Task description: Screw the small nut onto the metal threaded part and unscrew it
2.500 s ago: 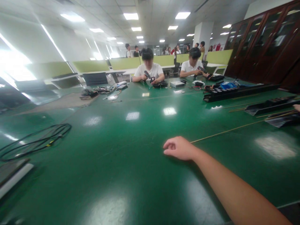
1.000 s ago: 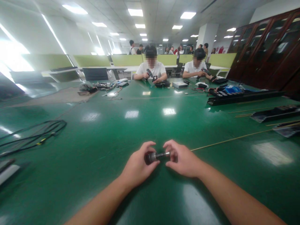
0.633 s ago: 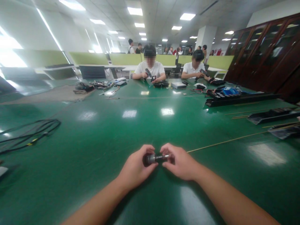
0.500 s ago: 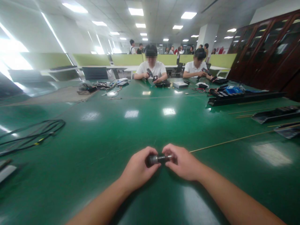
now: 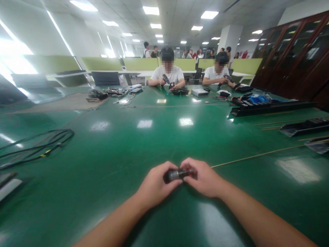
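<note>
A dark cylindrical piece [image 5: 175, 175] with a greyish metal band and a thinner dark shaft lies level between my hands, low over the table. Its exact kind is blurred. My left hand [image 5: 155, 183] is closed around the thick end, thumb below and fingers above. The narrow end sits in the curled fingers of my right hand [image 5: 205, 177], which hide its tip. Both hands are close together, the left thumb near the right fingertips.
The green table [image 5: 115, 151] spreads ahead. Black cables [image 5: 56, 144] lie left; a thin brass-coloured rod [image 5: 246, 158] and black channels [image 5: 272, 108] lie right. Across the table, two people [image 5: 167, 73] in white shirts handle tools. A white box [image 5: 199, 92] stands near them.
My hands have come slightly closer together, and less of the shaft shows between them. The whole view has shifted a little.
</note>
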The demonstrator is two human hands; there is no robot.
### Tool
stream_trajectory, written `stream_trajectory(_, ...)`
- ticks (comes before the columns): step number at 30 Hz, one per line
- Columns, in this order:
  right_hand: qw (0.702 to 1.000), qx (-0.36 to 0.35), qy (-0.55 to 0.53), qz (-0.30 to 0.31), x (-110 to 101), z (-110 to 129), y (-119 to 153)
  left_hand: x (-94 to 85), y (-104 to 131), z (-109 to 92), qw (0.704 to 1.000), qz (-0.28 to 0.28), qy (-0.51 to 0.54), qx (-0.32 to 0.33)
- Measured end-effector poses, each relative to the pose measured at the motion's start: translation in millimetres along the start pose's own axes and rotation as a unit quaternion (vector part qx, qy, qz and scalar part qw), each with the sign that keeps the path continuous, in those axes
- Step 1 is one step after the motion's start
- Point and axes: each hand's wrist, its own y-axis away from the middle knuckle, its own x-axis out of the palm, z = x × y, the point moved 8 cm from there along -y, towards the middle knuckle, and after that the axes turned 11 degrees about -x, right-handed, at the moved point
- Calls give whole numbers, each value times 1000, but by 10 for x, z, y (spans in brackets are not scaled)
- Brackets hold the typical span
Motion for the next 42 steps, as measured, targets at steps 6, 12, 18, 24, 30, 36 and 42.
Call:
stream_trajectory(6,1000,9,-7,-7,-12,-33,6,18,-19,10,1000,-1,20,6)
stream_trajectory(12,1000,6,-7,-6,-9,-3,8,-2,-19,26,999,-8,52,13)
stream_trajectory(18,1000,-8,-3,-3,-16,57,-7,-6,-13,12,998,-12,50,20)
stream_trajectory(24,999,-19,12,-35,-76,69,-11,-10,-2,-2,998,-15,50,22)
stream_trajectory(30,998,-26,33,-40,-92,89,-15,-21,6,-15,998,-22,45,31)
stream_trajectory(36,998,-30,39,-41,-111,110,-25,-19,0,-11,998,-23,41,31)
stream_trajectory(42,999,-26,27,-37,-93,115,-14,-19,-1,-13,998,-21,47,23)
